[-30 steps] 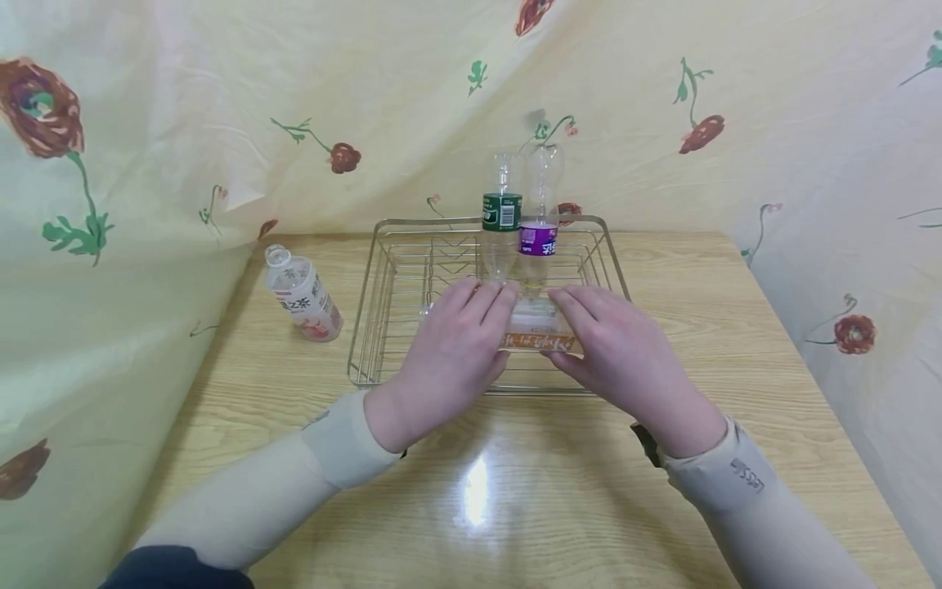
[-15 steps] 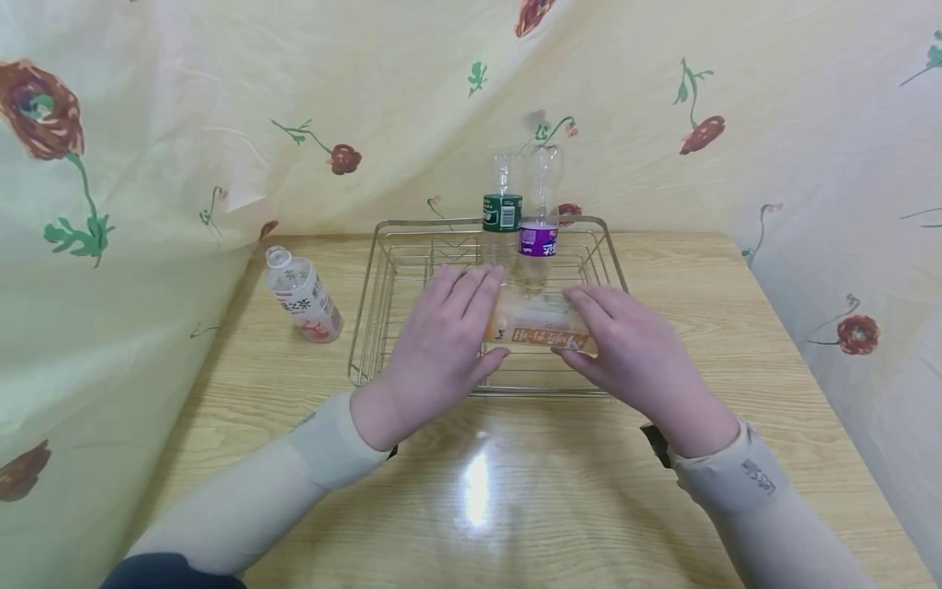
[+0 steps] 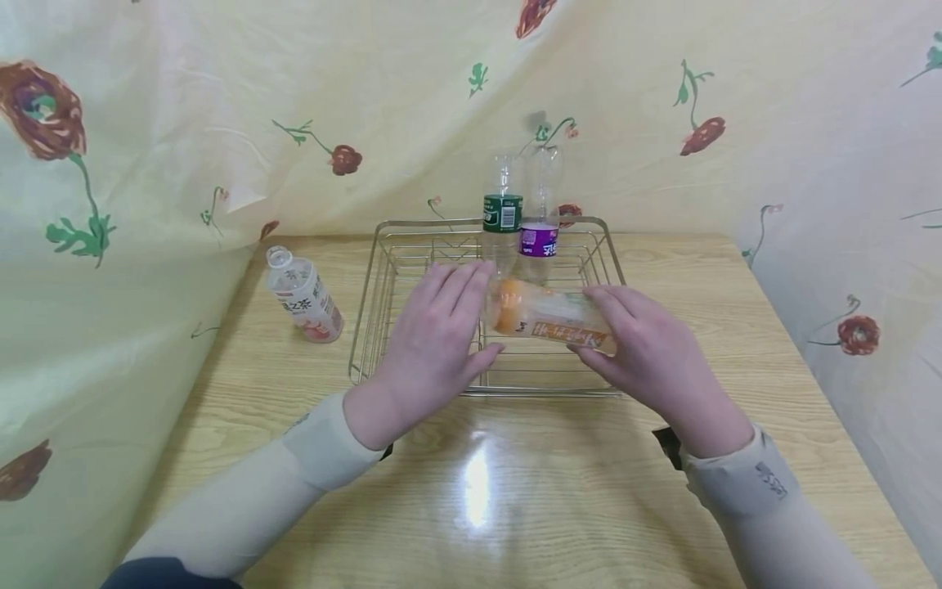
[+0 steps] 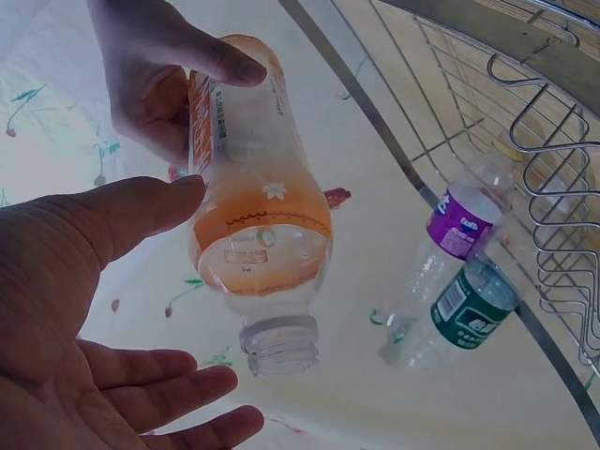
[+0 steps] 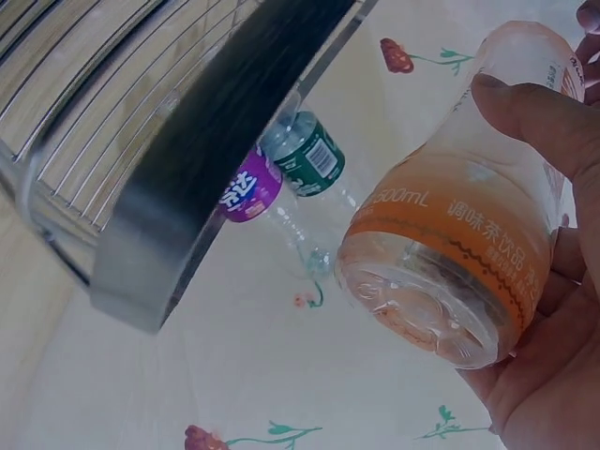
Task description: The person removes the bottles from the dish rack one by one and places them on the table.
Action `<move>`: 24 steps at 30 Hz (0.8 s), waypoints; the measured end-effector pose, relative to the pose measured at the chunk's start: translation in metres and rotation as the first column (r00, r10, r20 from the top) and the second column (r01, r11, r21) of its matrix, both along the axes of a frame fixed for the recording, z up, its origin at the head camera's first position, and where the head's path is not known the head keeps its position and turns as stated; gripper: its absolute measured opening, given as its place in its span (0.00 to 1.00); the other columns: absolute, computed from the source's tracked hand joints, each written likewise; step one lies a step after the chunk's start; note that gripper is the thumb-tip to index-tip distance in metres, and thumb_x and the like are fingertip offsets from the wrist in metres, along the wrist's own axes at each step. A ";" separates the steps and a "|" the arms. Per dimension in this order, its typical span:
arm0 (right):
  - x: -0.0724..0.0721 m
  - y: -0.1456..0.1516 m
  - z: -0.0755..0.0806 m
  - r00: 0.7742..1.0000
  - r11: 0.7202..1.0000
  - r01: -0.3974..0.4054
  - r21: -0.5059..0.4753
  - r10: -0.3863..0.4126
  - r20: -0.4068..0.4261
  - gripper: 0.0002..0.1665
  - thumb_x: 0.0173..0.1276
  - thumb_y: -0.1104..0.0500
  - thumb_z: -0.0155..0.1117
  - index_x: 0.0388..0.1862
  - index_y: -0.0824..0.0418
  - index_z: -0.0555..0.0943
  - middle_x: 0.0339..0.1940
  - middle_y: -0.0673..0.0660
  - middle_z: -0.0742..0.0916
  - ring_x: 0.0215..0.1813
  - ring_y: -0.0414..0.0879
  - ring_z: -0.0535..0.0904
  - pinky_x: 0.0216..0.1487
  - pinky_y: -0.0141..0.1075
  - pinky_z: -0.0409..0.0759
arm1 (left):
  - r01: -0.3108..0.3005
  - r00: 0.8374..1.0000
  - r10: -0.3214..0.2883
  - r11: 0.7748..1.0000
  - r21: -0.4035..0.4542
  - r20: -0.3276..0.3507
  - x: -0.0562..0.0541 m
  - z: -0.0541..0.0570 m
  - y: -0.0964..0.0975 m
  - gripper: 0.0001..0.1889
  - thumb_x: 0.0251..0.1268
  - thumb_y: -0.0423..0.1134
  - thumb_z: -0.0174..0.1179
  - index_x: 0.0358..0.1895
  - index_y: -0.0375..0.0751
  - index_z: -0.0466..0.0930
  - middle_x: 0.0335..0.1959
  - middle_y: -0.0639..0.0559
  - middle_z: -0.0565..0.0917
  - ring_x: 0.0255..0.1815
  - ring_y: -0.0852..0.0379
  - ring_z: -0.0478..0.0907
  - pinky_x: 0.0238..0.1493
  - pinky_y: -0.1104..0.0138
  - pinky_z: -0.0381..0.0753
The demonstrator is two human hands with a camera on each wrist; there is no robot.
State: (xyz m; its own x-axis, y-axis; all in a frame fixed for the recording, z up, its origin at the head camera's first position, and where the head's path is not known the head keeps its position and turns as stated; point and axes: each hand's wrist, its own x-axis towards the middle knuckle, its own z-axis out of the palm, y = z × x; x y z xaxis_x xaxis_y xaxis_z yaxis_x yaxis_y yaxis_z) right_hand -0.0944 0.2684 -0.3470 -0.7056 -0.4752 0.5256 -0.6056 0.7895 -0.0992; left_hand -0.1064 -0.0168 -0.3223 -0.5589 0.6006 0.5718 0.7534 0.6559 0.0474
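A clear plastic bottle with an orange label (image 3: 562, 315) lies sideways over the wire basket, held by my right hand (image 3: 651, 352). In the right wrist view, the thumb (image 5: 530, 108) and fingers wrap its narrowed middle, and its base faces that camera. The uncapped mouth (image 4: 281, 347) points toward my left hand (image 3: 430, 335). That hand is spread, with its thumb (image 4: 150, 211) close beside the label in the left wrist view; whether it touches cannot be told.
The wire basket (image 3: 545, 393) stands on the wooden table (image 3: 559, 491). A green-labelled bottle (image 3: 503, 213) and a purple-labelled bottle (image 3: 540, 242) stand upside down at its back. Left of it stands a pinkish-labelled bottle (image 3: 305, 298). Flowered cloth (image 3: 412, 98) hangs behind.
My left hand has moved left, away from the bottle, uncovering its orange left end. My right hand has carried the bottle slightly right.
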 end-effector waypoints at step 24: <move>0.002 0.020 -0.007 0.998 0.995 0.059 -0.085 -0.059 0.003 0.42 0.49 0.59 0.83 0.62 0.71 0.76 0.52 0.69 0.84 0.42 0.61 0.83 0.34 0.56 0.85 | -0.010 0.999 0.007 0.996 0.094 0.037 0.002 -0.006 -0.012 0.50 0.49 0.47 0.81 0.70 0.24 0.65 0.67 0.35 0.74 0.63 0.40 0.69 0.72 0.56 0.62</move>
State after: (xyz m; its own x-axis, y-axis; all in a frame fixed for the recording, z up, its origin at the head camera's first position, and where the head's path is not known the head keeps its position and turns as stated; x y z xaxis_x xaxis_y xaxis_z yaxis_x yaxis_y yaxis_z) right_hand -0.0923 0.2884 -0.3543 -0.7313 -0.3865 0.5620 -0.5581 0.8127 -0.1673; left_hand -0.1048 -0.0291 -0.3279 -0.5850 0.5401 0.6050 0.7445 0.6536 0.1365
